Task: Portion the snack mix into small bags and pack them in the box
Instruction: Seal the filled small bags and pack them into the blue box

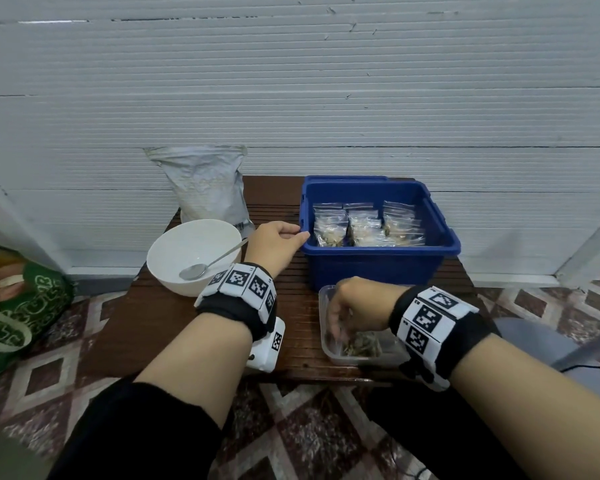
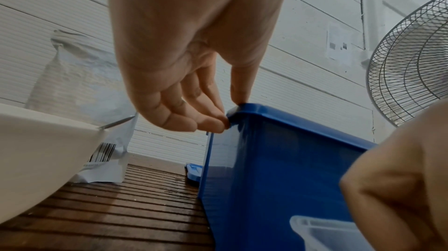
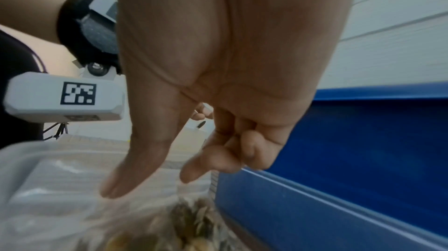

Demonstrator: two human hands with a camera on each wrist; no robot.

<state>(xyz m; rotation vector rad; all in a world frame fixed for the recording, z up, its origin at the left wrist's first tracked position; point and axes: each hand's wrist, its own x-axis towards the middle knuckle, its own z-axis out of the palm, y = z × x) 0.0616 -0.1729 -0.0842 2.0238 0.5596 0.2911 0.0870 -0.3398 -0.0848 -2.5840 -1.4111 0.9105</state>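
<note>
The deep blue plastic box (image 1: 378, 268) sits far right on the table, rows of small filled clear bags (image 1: 364, 226) inside. The left hand (image 1: 278, 242) pinches its near-left rim corner. Just nearer, the right hand (image 1: 352, 306), fingers loosely spread and holding nothing, dips into the clear plastic tub (image 1: 326, 348) of snack mix (image 1: 359, 344).

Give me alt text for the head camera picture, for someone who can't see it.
A person's left hand grips the corner rim of a blue box holding filled small bags, while the right hand reaches into a clear container of snack mix. A white bowl with a spoon sits left.
</note>
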